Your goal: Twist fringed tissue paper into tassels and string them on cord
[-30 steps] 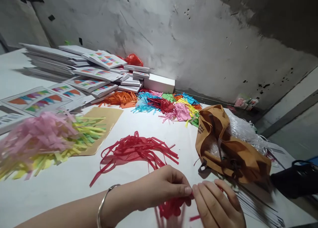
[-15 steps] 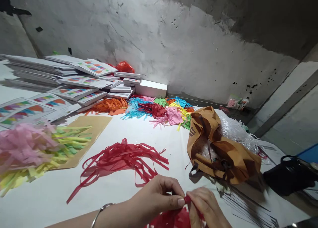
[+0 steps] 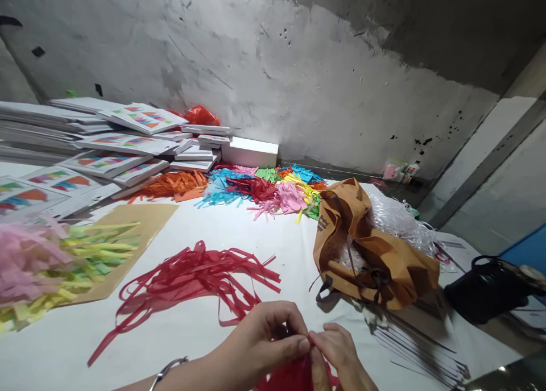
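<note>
My left hand (image 3: pixel 273 340), with a silver bracelet (image 3: pixel 168 369) on its wrist, pinches one end of a red paper tassel (image 3: pixel 290 374) low in the view. Close against it, my right hand (image 3: pixel 335 354) grips the same tassel with thumb and fingers pressed together. The tassel's fringe hangs below both hands and is partly cut off by the bottom edge. Just beyond them on the white table (image 3: pixel 183 328), a loose bundle of red fringed paper (image 3: pixel 200 277) lies spread out.
Pink (image 3: pixel 29 260) and yellow-green fringes (image 3: pixel 100 252) lie on a brown sheet (image 3: pixel 157 220) at left. Behind are stacked printed cards (image 3: pixel 123 144), a white box (image 3: pixel 249 152) and several coloured fringe bundles (image 3: pixel 256 189). At right stand an orange-brown bag (image 3: pixel 396 266) and a black bag (image 3: pixel 482 291).
Both hands still hold the tassel. My right hand has shifted its fingers at the pinched end, where less red paper shows between the hands. The view has turned slightly right.
</note>
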### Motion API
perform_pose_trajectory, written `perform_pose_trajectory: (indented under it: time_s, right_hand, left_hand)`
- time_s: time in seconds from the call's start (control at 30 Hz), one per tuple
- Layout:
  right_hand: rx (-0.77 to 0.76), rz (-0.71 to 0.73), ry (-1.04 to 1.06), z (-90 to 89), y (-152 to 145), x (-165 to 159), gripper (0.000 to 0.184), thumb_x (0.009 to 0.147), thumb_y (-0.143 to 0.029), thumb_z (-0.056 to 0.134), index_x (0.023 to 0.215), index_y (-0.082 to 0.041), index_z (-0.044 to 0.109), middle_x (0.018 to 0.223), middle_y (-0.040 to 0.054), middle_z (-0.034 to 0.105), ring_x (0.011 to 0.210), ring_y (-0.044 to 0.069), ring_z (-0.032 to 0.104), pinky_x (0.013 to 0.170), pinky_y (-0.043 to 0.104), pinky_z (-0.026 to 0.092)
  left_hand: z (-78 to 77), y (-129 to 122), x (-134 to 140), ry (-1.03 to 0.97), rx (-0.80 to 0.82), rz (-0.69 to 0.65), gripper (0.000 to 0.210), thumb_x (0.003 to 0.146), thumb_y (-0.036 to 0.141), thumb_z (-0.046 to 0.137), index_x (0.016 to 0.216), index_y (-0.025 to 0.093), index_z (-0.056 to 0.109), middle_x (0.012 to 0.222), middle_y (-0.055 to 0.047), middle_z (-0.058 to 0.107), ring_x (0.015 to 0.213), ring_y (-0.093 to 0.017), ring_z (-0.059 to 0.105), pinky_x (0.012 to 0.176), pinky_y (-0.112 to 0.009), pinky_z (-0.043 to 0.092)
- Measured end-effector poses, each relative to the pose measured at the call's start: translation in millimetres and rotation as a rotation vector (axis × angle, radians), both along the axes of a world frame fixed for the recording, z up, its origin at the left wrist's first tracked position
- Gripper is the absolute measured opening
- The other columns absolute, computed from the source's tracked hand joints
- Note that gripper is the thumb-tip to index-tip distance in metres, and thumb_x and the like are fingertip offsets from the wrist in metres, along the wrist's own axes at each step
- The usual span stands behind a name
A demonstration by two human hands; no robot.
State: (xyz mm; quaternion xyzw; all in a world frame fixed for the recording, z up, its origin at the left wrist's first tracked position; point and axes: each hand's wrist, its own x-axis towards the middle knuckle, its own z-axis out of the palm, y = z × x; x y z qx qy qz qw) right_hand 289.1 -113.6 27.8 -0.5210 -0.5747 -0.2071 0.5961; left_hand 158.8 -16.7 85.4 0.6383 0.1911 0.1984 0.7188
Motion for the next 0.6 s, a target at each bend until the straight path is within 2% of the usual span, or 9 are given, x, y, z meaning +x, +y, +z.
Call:
perform_pose_trajectory:
  time_s: [0.1,0.2,0.27,0.33,0.47,0.6]
  right_hand:
    - [0.040,0.022,-0.050,5.8,4,4,0.015,0.093,-0.006,0.058,0.095,-0.017,0.068,0.074,-0.0007,0.070,0.063,0.012,0.068,0.079,0.033,0.058]
    - [0.092,-0.110,-0.168,10.4,7,8,0.013,0.093,-0.010,0.058,0.089,-0.017,0.067,0.069,-0.0023,0.069,0.058,0.011,0.068,0.085,0.035,0.058]
    - [0.088,-0.155,-0.213,12.4,7,8,0.010,0.092,-0.011,0.060,0.087,-0.017,0.066,0.066,-0.0031,0.069,0.054,0.010,0.068,0.085,0.035,0.059]
    - [0.035,-0.139,-0.191,12.8,6,7,0.010,0.091,-0.009,0.060,0.088,-0.017,0.065,0.066,-0.0025,0.069,0.055,0.012,0.069,0.081,0.034,0.061]
    - [-0.047,-0.090,-0.081,6.6,3,0,0.020,0.089,-0.003,0.055,0.098,-0.018,0.065,0.075,0.0020,0.073,0.069,0.018,0.074,0.076,0.037,0.062]
    - [-0.078,-0.074,-0.107,-4.9,1,-2,0.022,0.095,-0.012,0.053,0.112,-0.017,0.066,0.082,0.0058,0.075,0.077,0.022,0.076,0.080,0.040,0.063]
  left_hand:
    - [8.9,2,-3,0.093,0.016,-0.047,0.050,0.075,0.061,0.077,0.071,0.014,0.061,0.060,0.003,0.055,0.057,-0.009,0.044,0.054,-0.022,0.032]
    - [12.3,5,-3,0.174,-0.054,-0.122,0.051,0.073,0.062,0.077,0.072,0.015,0.060,0.056,0.006,0.050,0.053,-0.008,0.038,0.052,-0.022,0.028]
    - [8.3,6,-2,0.165,-0.093,-0.136,0.053,0.072,0.064,0.078,0.073,0.014,0.061,0.059,0.005,0.052,0.056,-0.008,0.039,0.054,-0.022,0.028]
    - [0.9,5,0,0.126,-0.103,-0.109,0.055,0.070,0.065,0.078,0.074,0.013,0.061,0.063,0.003,0.055,0.061,-0.010,0.043,0.057,-0.022,0.030]
    - [-11.8,1,3,0.042,-0.135,-0.045,0.055,0.070,0.065,0.079,0.074,0.014,0.059,0.066,0.001,0.058,0.064,-0.012,0.048,0.061,-0.024,0.035]
    - [-11.5,1,5,0.054,-0.135,0.026,0.054,0.068,0.063,0.081,0.072,0.012,0.064,0.064,0.000,0.060,0.062,-0.012,0.050,0.059,-0.023,0.037]
